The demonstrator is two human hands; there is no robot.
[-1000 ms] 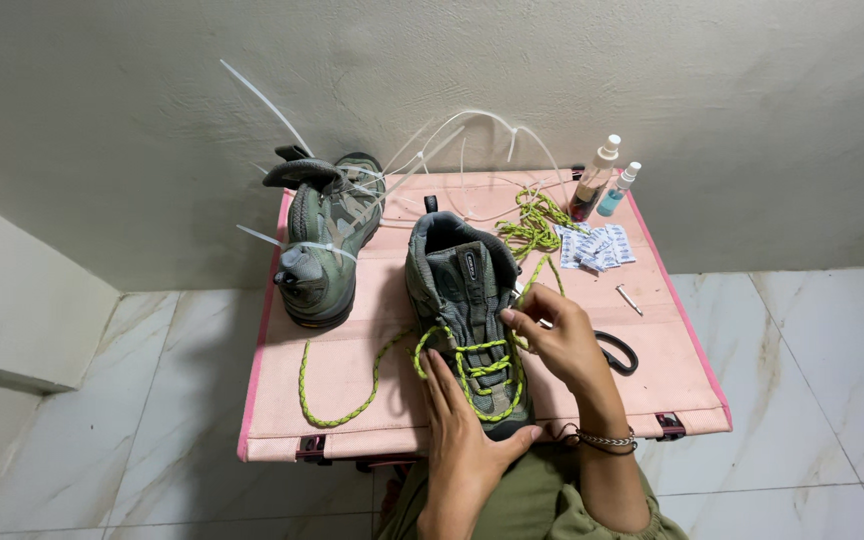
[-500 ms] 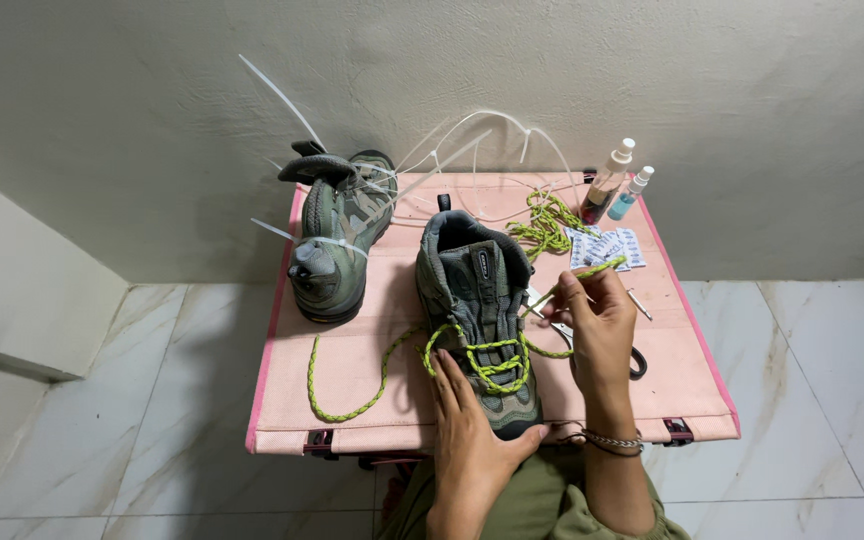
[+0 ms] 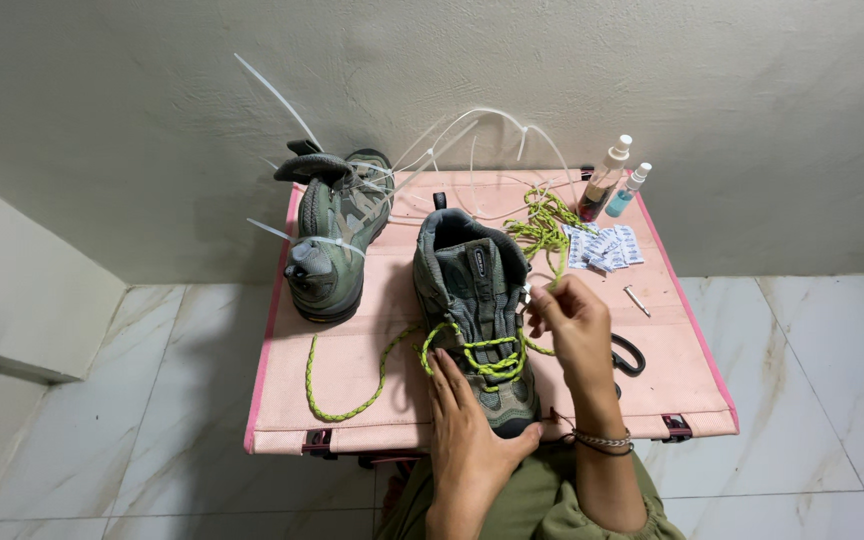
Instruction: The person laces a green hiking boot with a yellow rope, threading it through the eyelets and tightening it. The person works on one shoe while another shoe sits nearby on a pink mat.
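A grey-green hiking boot stands toe toward me on a small pink table. A yellow-green lace is threaded through its lower eyelets and trails off to the left. My left hand lies flat against the boot's toe and holds it steady. My right hand is at the boot's right side, pinching the lace end near an upper eyelet. A second matching boot sits at the table's back left, bound with white cable ties.
A tangle of yellow-green cord and long white cable ties lie at the back. Two small spray bottles, several small sachets, a small metal pin and a black loop are on the right. A wall stands behind; marble floor surrounds.
My right hand has lifted from the boot's lower laces to its upper right side, drawing the lace end up. My left hand stays on the toe.
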